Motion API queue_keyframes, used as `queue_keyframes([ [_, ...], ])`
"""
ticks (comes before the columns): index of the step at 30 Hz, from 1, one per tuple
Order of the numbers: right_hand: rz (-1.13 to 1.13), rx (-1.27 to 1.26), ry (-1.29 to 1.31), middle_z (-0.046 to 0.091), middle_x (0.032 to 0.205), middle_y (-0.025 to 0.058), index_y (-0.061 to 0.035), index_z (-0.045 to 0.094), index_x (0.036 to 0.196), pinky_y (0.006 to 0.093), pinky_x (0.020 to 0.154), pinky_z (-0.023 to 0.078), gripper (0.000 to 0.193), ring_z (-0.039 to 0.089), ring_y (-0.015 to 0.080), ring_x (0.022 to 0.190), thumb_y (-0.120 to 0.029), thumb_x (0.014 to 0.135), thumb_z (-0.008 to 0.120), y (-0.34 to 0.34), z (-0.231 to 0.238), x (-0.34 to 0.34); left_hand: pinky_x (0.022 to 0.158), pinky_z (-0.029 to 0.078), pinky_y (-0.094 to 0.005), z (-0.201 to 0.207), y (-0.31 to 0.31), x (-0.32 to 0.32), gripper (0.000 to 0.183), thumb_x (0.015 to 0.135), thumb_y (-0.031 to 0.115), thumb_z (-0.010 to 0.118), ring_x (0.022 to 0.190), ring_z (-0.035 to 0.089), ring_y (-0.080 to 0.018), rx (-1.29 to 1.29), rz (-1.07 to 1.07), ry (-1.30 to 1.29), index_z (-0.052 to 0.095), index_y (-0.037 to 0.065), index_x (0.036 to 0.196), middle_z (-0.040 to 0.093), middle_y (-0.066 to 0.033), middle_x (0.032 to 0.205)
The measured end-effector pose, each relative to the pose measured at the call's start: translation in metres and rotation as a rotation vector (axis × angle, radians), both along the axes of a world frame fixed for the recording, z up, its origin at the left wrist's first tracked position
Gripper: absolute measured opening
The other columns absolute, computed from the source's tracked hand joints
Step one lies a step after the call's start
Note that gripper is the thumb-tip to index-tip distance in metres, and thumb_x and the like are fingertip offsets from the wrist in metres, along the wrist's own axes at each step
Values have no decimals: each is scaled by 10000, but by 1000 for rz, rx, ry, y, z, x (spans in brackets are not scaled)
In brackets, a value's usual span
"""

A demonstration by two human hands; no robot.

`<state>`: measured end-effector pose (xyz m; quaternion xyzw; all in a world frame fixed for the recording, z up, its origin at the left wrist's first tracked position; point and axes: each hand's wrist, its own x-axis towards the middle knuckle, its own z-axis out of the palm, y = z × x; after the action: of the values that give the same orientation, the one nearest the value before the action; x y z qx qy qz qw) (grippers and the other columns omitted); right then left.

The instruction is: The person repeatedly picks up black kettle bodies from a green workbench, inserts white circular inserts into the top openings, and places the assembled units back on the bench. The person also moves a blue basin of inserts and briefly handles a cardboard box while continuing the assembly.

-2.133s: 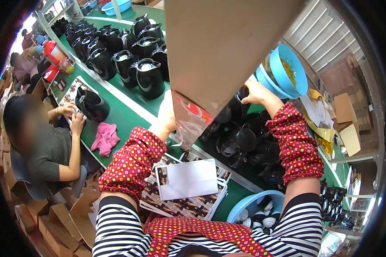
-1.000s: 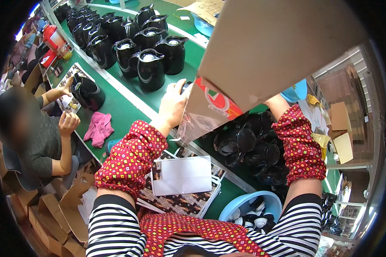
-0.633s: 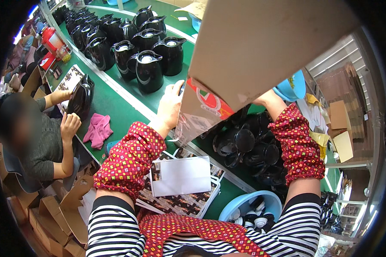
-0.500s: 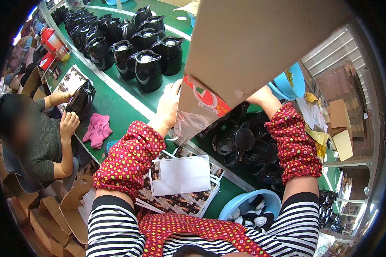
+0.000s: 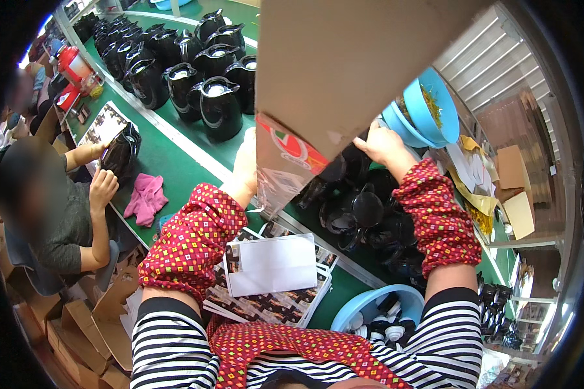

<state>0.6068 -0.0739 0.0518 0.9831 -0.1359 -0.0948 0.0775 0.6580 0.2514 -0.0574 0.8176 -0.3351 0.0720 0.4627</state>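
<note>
Over the green desk [image 5: 165, 162], I am holding both arms forward, while a beige panel [image 5: 344, 65] with a red label is slanting between them and blocking much of the view. My left hand [image 5: 245, 162] is showing at the panel's left edge; its fingers are disappearing from sight, so I cannot tell how far that grip is closing or what it is holding. My right hand [image 5: 383, 142] is showing a thumb standing apart from the fingers, near the blue basins [image 5: 415, 107]; whether that grip is holding anything, I cannot tell. Below it, dark glossy vessels [image 5: 366, 209] are crowding together, presumably for easy reach. Beyond my left hand, black jugs [image 5: 220, 113] are standing upright in a close group, probably for stability and to save space. Near my body, a light-blue tub [image 5: 353, 303] is containing white-and-black pieces [image 5: 394, 333], likely so that none are rolling loose. Printed sheets [image 5: 279, 311] are lying flat beneath a white sheet [image 5: 276, 266], evidently stacking compactly within arm's reach.
</note>
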Motion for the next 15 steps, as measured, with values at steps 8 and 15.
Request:
queue_keyframes([
  [8, 530, 60, -65, 511, 1297, 285, -83, 464, 1462, 514, 899, 562, 808, 680, 452, 1015, -642, 914, 663, -31, 11, -19, 1132, 410, -545, -24, -11, 7, 831, 782, 332, 867, 1369, 474, -429, -489, -180, 285, 508, 196, 1519, 455, -189, 1532],
  [15, 269, 34, -50, 498, 1238, 299, -74, 441, 1406, 538, 807, 592, 653, 693, 487, 898, -535, 978, 618, -2, -1, -16, 1127, 413, -550, -31, -9, 7, 839, 775, 340, 870, 1359, 478, -434, -563, -227, 369, 509, 193, 1517, 454, -193, 1527],
])
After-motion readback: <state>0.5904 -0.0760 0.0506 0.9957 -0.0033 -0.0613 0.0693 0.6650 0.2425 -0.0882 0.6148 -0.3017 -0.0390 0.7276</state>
